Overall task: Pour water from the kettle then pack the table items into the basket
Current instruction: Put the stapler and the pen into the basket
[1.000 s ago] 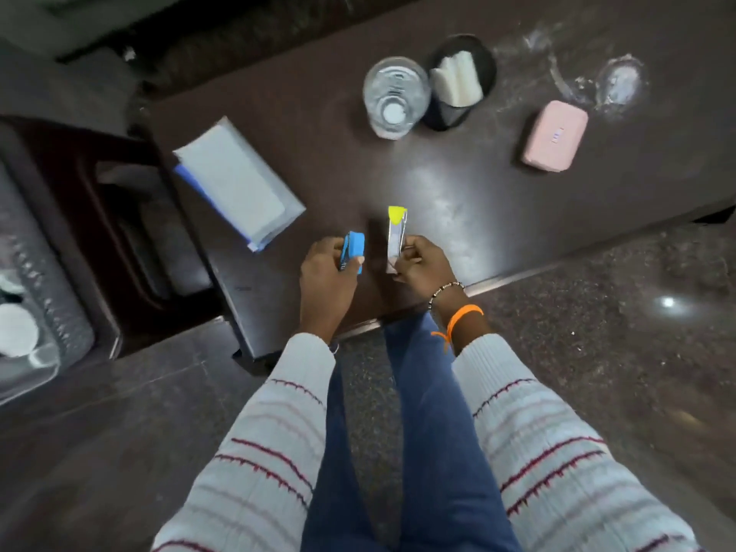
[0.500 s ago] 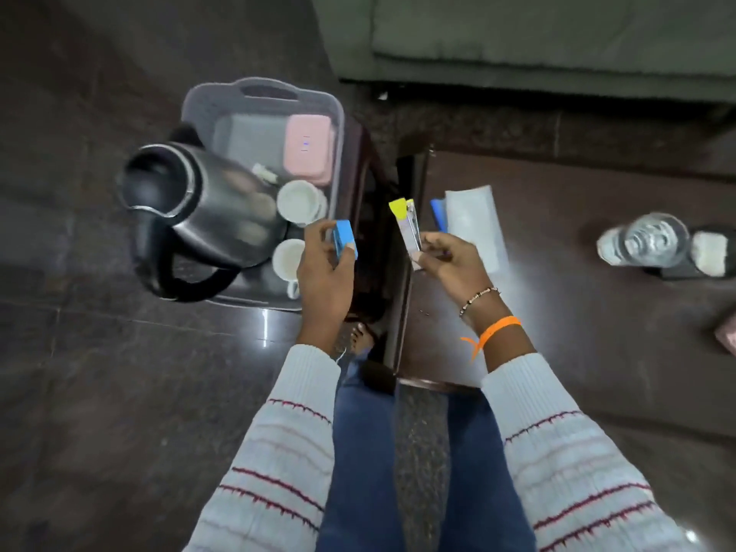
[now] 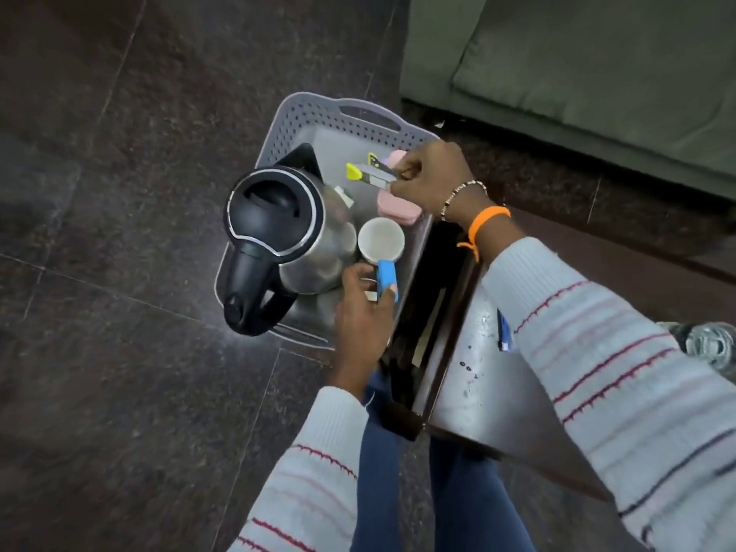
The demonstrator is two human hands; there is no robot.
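A grey perforated basket [image 3: 318, 117] stands on the dark floor left of the table. Inside it are a steel kettle [image 3: 278, 237] with a black lid and handle, a white cup [image 3: 381, 239] and a pink box [image 3: 398, 207], partly hidden by my right hand. My right hand [image 3: 432, 175] pinches a thin packet with a yellow end [image 3: 368, 175] over the basket's far side. My left hand [image 3: 364, 308] grips a small blue packet [image 3: 387, 277] over the basket's near right corner, just below the cup.
The dark table [image 3: 486, 384] lies on the right under my right sleeve, with a blue-edged item [image 3: 504, 332] and a clear water bottle [image 3: 709, 342] on it. A green sofa [image 3: 577, 73] stands at the upper right. Dark tiled floor surrounds the basket.
Both hands have carried their packets from the table leftward over the basket. My view has swung left, so the basket and kettle now sit in the middle.
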